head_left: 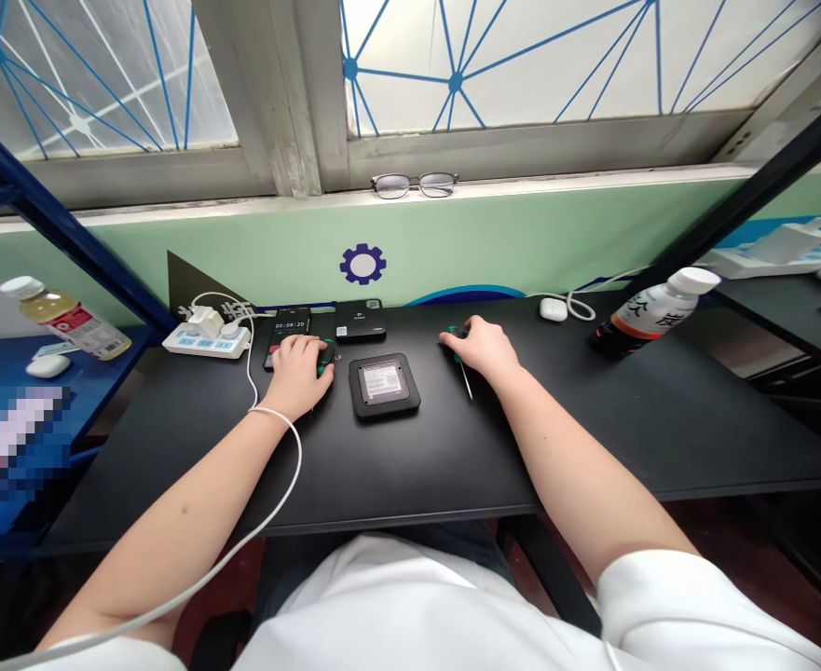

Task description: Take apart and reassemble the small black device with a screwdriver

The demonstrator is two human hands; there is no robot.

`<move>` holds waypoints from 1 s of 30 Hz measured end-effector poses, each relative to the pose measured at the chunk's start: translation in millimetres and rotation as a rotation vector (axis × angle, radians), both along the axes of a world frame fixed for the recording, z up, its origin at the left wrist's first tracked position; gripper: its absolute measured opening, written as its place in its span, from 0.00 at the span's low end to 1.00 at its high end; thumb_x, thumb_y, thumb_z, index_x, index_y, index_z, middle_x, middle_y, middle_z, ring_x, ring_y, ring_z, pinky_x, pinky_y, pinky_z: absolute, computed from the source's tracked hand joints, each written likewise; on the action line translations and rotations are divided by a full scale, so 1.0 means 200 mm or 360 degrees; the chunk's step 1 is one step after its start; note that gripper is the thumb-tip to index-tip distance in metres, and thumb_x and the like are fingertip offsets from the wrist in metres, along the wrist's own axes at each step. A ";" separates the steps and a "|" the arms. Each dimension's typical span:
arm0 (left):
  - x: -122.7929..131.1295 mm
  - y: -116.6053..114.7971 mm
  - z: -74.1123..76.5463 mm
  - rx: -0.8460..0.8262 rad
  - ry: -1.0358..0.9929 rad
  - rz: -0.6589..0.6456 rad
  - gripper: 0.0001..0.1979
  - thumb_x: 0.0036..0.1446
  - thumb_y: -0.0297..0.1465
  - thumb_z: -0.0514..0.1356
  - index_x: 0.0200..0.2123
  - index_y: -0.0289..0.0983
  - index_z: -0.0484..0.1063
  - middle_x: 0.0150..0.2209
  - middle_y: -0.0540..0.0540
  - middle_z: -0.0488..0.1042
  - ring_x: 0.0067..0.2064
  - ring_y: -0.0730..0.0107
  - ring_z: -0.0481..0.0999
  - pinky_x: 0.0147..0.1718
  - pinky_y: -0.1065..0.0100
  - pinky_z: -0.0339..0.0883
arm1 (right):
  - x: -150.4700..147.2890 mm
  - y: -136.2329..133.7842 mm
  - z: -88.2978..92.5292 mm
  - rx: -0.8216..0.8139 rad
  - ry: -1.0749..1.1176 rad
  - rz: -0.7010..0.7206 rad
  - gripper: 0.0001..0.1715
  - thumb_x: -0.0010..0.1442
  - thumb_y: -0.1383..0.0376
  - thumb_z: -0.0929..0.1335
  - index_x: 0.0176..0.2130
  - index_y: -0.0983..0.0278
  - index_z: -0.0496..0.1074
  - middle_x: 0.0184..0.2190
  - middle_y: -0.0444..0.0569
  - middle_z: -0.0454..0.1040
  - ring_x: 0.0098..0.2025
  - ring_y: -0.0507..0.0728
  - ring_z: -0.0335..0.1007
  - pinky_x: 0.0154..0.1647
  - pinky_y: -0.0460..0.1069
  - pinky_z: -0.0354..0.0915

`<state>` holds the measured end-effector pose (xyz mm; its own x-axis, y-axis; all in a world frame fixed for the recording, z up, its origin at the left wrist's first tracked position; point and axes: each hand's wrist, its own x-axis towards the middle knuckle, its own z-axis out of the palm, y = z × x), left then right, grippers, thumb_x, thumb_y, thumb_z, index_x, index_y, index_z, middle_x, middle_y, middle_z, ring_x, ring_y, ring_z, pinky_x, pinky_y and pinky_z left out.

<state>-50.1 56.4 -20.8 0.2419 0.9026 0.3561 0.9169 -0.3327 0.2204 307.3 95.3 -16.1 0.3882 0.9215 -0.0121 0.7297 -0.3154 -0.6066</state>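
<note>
My left hand (300,370) rests on the black desk (410,447) with its fingers curled over a small green-and-black object (325,358), just in front of a phone (288,333) that shows a timer. My right hand (481,347) lies closed over the green handle of a screwdriver (463,371), whose thin shaft points toward me on the desk. Between the hands sits a square black device (383,384) with a grey label on top. A second black box (360,320) lies behind it.
A white power strip (206,337) with a charger and a cable running toward me is at the back left. A white earbud case (554,309) and a lying bottle (651,315) are at the right. Glasses (414,184) rest on the window sill. Another bottle (67,319) lies on the blue shelf.
</note>
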 end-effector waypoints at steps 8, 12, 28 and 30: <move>-0.01 0.01 -0.01 -0.0024 -0.0027 -0.0083 0.15 0.65 0.32 0.63 0.54 0.39 0.75 0.60 0.35 0.76 0.66 0.40 0.67 0.62 0.40 0.65 | 0.02 0.07 -0.06 0.0466 0.0548 -0.0075 0.10 0.54 0.58 0.75 0.30 0.60 0.74 0.25 0.48 0.75 0.34 0.60 0.76 0.36 0.52 0.71; -0.01 0.01 -0.02 -0.0050 -0.0026 -0.0125 0.16 0.65 0.31 0.63 0.56 0.40 0.76 0.61 0.35 0.76 0.67 0.40 0.66 0.62 0.40 0.65 | -0.01 0.11 -0.07 0.0710 0.1012 -0.0066 0.17 0.63 0.50 0.66 0.45 0.59 0.71 0.25 0.41 0.72 0.21 0.52 0.65 0.21 0.48 0.61; 0.00 -0.01 0.02 -0.0172 0.0120 -0.0053 0.19 0.70 0.36 0.60 0.60 0.39 0.77 0.51 0.36 0.75 0.57 0.43 0.70 0.55 0.45 0.66 | -0.36 0.01 -0.12 0.0522 0.1407 0.0622 0.23 0.54 0.48 0.76 0.41 0.59 0.73 0.21 0.39 0.75 0.24 0.53 0.69 0.27 0.49 0.61; 0.01 -0.01 0.01 -0.0162 0.0122 -0.0045 0.19 0.70 0.37 0.60 0.60 0.39 0.77 0.51 0.36 0.75 0.57 0.43 0.70 0.55 0.45 0.66 | -0.36 0.02 -0.12 0.0495 0.1403 0.0634 0.24 0.53 0.47 0.77 0.41 0.60 0.73 0.22 0.40 0.76 0.23 0.52 0.68 0.27 0.48 0.61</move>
<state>-48.8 55.2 -17.9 0.2906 0.9256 0.2425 0.9230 -0.3380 0.1840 235.1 98.8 -39.1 0.0208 0.9930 0.1166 0.0005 0.1166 -0.9932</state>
